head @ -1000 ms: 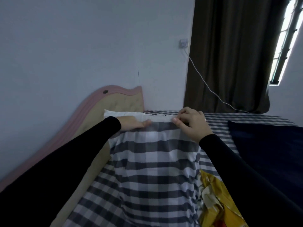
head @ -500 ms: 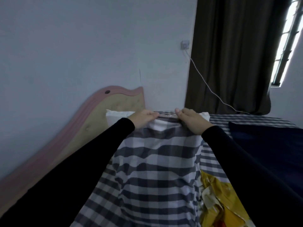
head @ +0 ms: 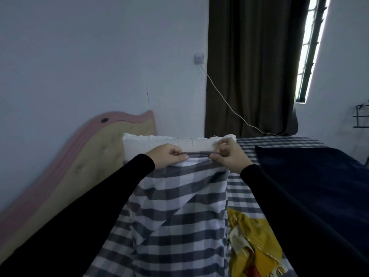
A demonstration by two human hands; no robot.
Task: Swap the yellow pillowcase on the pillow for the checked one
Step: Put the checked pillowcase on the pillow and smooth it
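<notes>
Nearly done: each hand [head: 229, 154] pinches the checked case's [head: 179, 206] hem below the pillow's [head: 159, 140] bare end; yellow case [head: 253, 248] discarded.

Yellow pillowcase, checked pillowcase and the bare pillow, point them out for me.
yellow pillowcase [head: 252, 246], head view, crumpled middle.
checked pillowcase [head: 179, 212], head view, front panel.
pillow [head: 151, 141], head view, uncovered white top.
</notes>
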